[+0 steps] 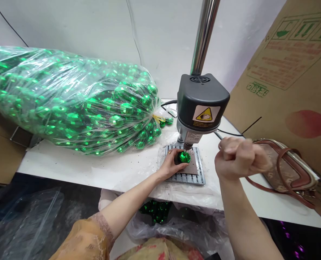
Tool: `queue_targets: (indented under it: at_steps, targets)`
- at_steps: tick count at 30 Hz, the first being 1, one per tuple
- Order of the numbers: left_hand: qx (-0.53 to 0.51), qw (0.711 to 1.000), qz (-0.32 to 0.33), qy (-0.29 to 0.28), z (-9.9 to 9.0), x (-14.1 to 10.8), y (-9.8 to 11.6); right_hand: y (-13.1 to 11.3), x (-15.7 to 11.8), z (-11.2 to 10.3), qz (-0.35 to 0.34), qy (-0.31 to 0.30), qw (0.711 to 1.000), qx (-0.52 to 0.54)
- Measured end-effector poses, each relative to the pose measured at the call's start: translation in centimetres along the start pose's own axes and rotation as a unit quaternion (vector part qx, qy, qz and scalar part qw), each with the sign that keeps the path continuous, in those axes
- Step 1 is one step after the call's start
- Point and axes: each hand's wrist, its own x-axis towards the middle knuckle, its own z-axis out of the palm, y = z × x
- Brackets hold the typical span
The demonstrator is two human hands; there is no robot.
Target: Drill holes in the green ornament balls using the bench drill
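My left hand grips a shiny green faceted ball from its left side, thumb below and fingers above. The ball rests on a brown board on the slotted metal base of a small drill press. Directly above the ball is the drill's chuck, its tip at the top of the ball. To the right of the machine, my right hand is raised with its fingers curled closed, beside the end of a metal lever; whatever it holds is hidden.
A large clear bag of green faceted balls lies on the white table at left. At right are a brown handbag and a cardboard box. More green pieces sit in plastic below the table's front edge.
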Motion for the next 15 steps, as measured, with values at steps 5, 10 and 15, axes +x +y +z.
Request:
queue_targets:
  at_steps: [5,10,15]
  targets:
    - [-0.006,1.000,-0.024,0.014,0.2,-0.1,0.8,-0.9,4.8,3.0,0.200,-0.008,0.977,-0.078]
    - [0.001,0.998,0.010,0.059,0.0,-1.7,2.5,-0.6,6.6,3.8,0.246,-0.035,0.964,-0.092]
    - [0.076,0.992,0.105,-0.006,-2.3,-8.8,3.6,-0.5,6.2,3.6,0.226,-0.030,0.971,-0.079]
